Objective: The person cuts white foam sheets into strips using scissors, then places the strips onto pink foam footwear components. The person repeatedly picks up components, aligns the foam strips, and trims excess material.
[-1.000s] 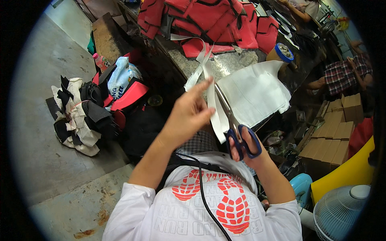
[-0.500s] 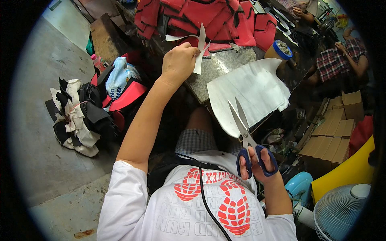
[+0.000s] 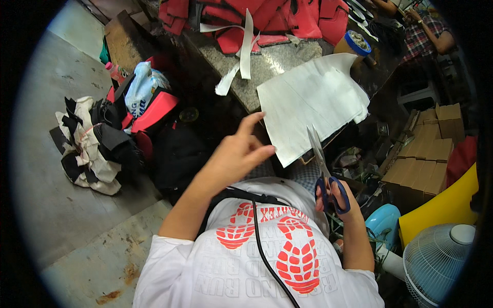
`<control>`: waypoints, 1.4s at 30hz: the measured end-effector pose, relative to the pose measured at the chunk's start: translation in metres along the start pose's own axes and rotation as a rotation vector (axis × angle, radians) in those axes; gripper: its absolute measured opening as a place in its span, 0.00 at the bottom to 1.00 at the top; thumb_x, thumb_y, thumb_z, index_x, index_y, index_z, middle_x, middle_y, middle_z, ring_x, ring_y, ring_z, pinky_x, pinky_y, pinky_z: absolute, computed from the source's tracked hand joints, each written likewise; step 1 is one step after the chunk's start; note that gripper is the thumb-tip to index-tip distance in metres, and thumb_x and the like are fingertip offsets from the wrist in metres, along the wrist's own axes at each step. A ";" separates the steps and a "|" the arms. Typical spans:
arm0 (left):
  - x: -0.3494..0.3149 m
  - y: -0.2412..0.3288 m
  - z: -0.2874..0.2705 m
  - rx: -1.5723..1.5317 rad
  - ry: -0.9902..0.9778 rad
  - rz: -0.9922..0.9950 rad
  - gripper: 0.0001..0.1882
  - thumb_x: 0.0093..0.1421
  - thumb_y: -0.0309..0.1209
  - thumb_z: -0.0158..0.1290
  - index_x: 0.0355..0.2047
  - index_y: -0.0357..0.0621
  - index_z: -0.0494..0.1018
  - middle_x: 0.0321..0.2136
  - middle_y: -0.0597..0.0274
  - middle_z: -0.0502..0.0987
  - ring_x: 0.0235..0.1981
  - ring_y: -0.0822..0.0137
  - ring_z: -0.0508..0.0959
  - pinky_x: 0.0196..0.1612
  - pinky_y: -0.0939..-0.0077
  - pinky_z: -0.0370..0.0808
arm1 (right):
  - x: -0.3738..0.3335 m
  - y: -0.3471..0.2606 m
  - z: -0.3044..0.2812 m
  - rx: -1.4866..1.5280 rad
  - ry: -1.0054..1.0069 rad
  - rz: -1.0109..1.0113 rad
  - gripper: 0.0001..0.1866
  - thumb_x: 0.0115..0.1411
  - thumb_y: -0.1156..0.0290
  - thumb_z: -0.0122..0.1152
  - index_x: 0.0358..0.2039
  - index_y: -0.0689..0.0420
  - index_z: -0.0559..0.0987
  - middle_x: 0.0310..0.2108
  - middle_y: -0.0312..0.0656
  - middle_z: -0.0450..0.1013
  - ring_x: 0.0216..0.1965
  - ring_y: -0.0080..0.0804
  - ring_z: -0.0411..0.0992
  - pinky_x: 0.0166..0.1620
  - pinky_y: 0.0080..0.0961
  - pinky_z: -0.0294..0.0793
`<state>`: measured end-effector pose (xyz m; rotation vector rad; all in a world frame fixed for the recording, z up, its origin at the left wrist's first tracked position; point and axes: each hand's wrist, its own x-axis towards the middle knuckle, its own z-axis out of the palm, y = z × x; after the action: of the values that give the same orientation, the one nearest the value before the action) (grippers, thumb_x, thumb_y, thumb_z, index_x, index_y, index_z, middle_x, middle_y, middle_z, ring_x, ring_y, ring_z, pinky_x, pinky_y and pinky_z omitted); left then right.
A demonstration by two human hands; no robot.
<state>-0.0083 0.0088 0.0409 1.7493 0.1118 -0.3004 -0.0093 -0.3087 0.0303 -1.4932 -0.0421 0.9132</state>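
My left hand (image 3: pixel 237 154) holds nothing. Its forefinger and thumb are spread at the left edge of a white fabric-like sheet (image 3: pixel 308 97); I cannot tell whether they touch it. The sheet lies on the worktable and overhangs its near edge. My right hand (image 3: pixel 336 197) has its fingers through the dark blue handles of a pair of scissors (image 3: pixel 320 156). The scissor blades are nearly together and point away from me, over the sheet's near right part. Narrow white offcut strips (image 3: pixel 246 49) lie on the table's far left part, apart from both hands.
Red padded pieces with black edges (image 3: pixel 267 15) are heaped at the back of the grey tabletop (image 3: pixel 213 54). A blue-rimmed tub (image 3: pixel 353 45) stands beyond the sheet. To the right are cardboard boxes (image 3: pixel 418 169) and a fan (image 3: pixel 436 262); scraps (image 3: pixel 90 149) lie left. A person (image 3: pixel 426 31) sits far right.
My left hand has let go of the white strips, now on the table, and come back to the sheet's edge. The scissor blades have closed and swung slightly right.
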 end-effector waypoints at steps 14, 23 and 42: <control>0.019 -0.013 0.053 -0.602 0.030 0.229 0.37 0.54 0.13 0.55 0.65 0.31 0.56 0.48 0.61 0.63 0.37 0.74 0.75 0.34 0.82 0.77 | -0.032 -0.017 0.005 -0.130 -0.156 0.130 0.37 0.54 0.33 0.61 0.36 0.63 0.74 0.27 0.40 0.74 0.29 0.27 0.76 0.33 0.22 0.75; 0.016 -0.010 0.056 -0.566 0.058 0.187 0.50 0.50 0.13 0.58 0.70 0.34 0.43 0.55 0.58 0.59 0.33 0.77 0.73 0.33 0.86 0.75 | -0.014 -0.018 0.040 -0.126 0.019 0.047 0.06 0.59 0.72 0.58 0.29 0.61 0.73 0.20 0.35 0.71 0.21 0.20 0.71 0.27 0.18 0.71; 0.017 -0.006 0.055 -0.587 0.088 0.193 0.52 0.50 0.13 0.57 0.70 0.32 0.39 0.59 0.54 0.58 0.43 0.72 0.75 0.42 0.82 0.75 | -0.027 -0.018 0.038 0.015 0.012 0.134 0.10 0.62 0.68 0.59 0.27 0.60 0.73 0.20 0.34 0.69 0.19 0.21 0.71 0.24 0.19 0.72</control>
<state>-0.0014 -0.0450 0.0218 1.1781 0.0829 -0.0381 -0.0397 -0.2884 0.0643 -1.5014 0.0750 1.0098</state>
